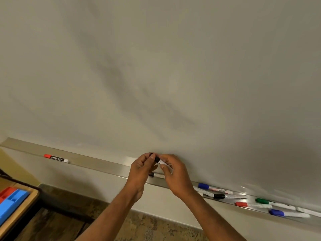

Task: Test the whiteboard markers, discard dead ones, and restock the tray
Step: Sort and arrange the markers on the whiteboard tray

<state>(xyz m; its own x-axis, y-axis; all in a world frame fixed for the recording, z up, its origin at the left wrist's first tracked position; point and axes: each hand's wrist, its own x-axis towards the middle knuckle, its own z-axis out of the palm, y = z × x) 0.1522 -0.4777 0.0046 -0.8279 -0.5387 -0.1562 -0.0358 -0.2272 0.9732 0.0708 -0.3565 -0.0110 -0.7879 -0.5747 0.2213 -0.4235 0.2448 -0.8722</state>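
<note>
Head view: both hands raised together above the tray (111, 168), left hand (141, 168) pinching the black marker (160, 161) cap, right hand (175, 174) grasping its barrel.

dim warm light, soft shadows on whiteboard (156, 66), curved edges.

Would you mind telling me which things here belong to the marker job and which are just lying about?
Job:
- black marker, held by left hand and right hand
- tray
- red marker, alone at the tray's left
- loose markers at the right
- whiteboard

Lying about:
- blue and red blocks on the wooden table
</note>
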